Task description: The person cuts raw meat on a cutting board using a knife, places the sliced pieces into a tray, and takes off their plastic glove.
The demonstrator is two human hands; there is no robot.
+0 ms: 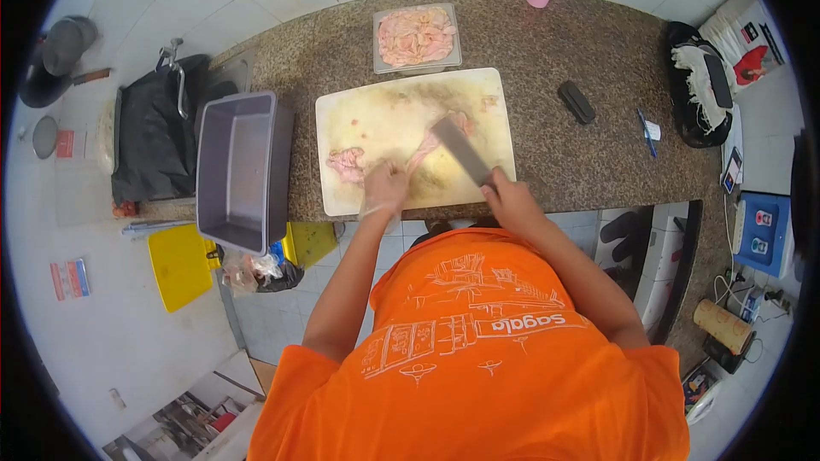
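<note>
Cutting step, I judge, on slender pale-pink strip of raw meat [422,153]; next move calls for firm hold, careful stroke. Strip lies between my hands, widening at far end: left hand [386,186] pinches near end, right hand [513,202] grips wide grey metal knife [461,152]. White rectangular board [354,107] beneath.

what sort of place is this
Likely a kitchen, perhaps a commercial one: raw meat lies on a white cutting board, a broad knife is held over it, and a metal tap stands to the left.
</note>
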